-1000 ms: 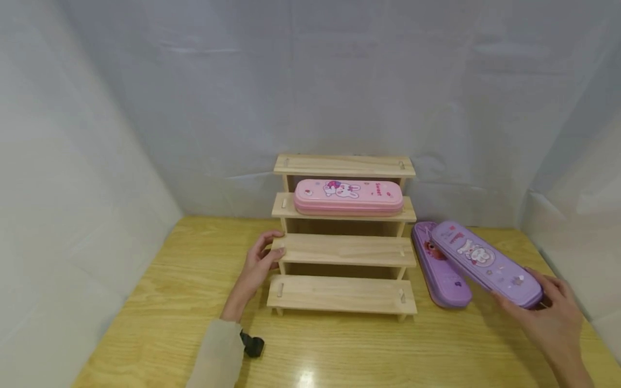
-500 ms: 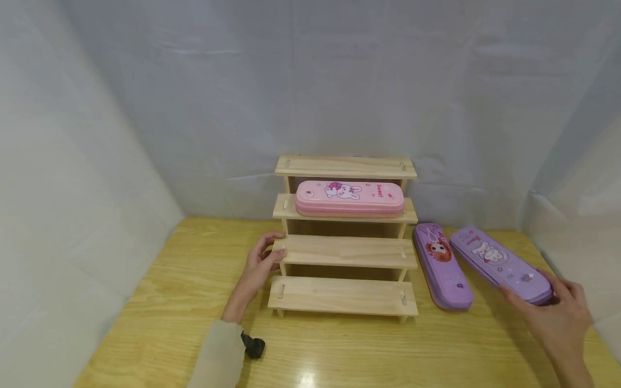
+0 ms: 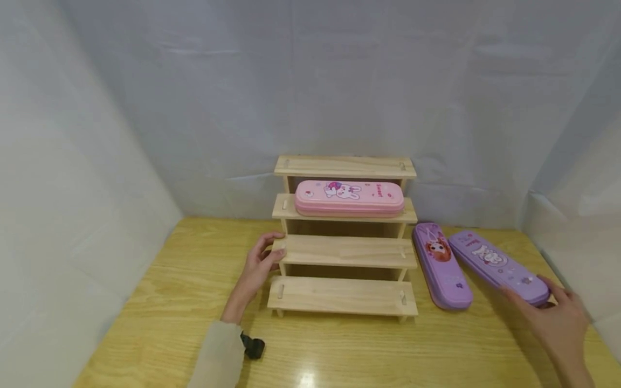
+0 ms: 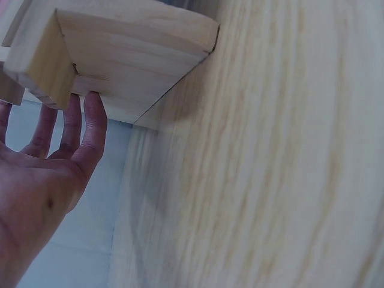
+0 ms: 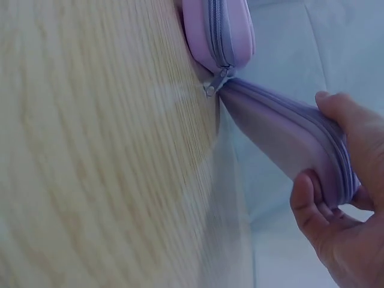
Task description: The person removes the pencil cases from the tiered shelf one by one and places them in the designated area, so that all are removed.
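A stepped wooden shelf point(image 3: 342, 250) with several tiers stands at the back of the table. A pink pencil case point(image 3: 349, 196) lies on its second tier from the top. My left hand point(image 3: 259, 264) rests with straight fingers against the left end of the tier below; in the left wrist view the fingertips point(image 4: 90, 108) touch that board point(image 4: 132, 54). My right hand point(image 3: 558, 318) grips the near end of a purple pencil case point(image 3: 497, 267), fingers point(image 5: 312, 204) curled under it and thumb on top. This case lies low at the table, beside a second purple case point(image 3: 440, 264).
White sheeting walls the table point(image 3: 194, 302) in at the back and both sides, close to the right hand. The second purple case's zip end point(image 5: 219, 30) nearly touches the held one. A black strap point(image 3: 252, 346) sits at my left wrist.
My right hand has carried the purple case to the right and down, off the second purple case, to lie beside it. The left hand has stayed put.
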Demonstrator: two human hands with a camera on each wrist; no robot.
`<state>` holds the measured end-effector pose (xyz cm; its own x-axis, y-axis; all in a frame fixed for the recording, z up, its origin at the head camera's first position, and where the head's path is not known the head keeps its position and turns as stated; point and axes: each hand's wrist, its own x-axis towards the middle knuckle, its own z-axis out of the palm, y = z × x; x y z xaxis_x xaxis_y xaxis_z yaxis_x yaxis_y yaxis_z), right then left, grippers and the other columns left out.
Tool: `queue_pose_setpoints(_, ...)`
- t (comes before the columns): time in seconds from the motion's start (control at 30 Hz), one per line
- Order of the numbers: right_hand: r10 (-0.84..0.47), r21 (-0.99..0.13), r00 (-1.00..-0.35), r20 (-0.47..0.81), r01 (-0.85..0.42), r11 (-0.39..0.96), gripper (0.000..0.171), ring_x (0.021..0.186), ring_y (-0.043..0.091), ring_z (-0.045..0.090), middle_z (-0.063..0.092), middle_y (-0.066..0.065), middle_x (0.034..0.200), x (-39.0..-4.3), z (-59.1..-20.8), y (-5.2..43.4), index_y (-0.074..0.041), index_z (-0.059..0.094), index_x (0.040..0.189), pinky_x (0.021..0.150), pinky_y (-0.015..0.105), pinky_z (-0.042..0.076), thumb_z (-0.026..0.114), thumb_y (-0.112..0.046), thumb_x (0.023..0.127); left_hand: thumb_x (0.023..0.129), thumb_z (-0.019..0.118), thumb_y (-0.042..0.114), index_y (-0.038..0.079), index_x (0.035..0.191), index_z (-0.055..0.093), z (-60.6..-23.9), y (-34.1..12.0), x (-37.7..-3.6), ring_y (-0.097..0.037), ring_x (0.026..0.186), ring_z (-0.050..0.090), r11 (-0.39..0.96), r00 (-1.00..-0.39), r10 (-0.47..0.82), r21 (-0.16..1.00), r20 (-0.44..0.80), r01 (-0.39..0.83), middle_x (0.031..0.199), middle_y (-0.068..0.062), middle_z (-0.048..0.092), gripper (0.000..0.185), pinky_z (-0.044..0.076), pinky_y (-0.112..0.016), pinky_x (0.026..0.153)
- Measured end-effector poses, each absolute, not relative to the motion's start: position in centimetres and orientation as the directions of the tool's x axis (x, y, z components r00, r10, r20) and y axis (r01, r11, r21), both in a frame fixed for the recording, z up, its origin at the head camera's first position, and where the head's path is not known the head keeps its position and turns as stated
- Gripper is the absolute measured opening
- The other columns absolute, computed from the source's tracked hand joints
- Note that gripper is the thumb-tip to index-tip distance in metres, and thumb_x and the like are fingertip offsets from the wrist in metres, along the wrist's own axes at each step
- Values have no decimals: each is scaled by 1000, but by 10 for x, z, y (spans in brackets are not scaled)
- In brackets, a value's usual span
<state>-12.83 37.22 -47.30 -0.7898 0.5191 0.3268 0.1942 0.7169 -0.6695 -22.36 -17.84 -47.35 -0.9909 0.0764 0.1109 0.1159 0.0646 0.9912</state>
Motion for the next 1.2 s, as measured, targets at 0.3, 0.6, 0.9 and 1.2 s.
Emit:
queue_pose_setpoints(0.3, 371, -712, -888, 270, 76, 698, 77, 73, -33, 35, 45, 31, 123, -124, -476, 381, 14, 49, 142, 59, -2, 40, 84, -16, 81, 101, 60, 12, 10, 138, 53, -474, -179, -224, -13, 99, 61, 58, -991, 79, 991, 112, 117, 135, -12, 53, 37, 58, -34, 81)
queue_pose_setpoints(0.6, 316, -649, -939, 138, 156, 745, 85, 69, -27, 42, 51, 36, 134, -126, -476, 377, 7, 49, 143, 57, 8, 40, 84, -41, 83, 101, 60, 11, 9, 138, 53, -474, -179, -224, -15, 99, 60, 58, -989, 80, 990, 122, 126, 135, -13, 53, 37, 58, -31, 79)
queue_pose_setpoints(0.9, 335, -591, -932, 135, 196, 783, 81, 64, -22, 43, 66, 35, 121, -135, -482, 374, 4, 54, 136, 57, 13, 36, 84, -47, 81, 101, 59, 11, 9, 138, 52, -475, -177, -224, -16, 101, 60, 52, -989, 76, 990, 123, 127, 134, -13, 52, 38, 59, -34, 81)
queue_pose_setpoints(1.2, 222, -510, -958, 180, 102, 854, 77, 75, 29, 72, 70, 37, 101, -142, -488, 375, 7, 56, 134, 60, 35, 51, 84, -43, 82, 101, 60, 12, 10, 137, 53, -474, -179, -224, -15, 99, 61, 53, -990, 79, 991, 116, 120, 135, -13, 53, 36, 58, -31, 79)
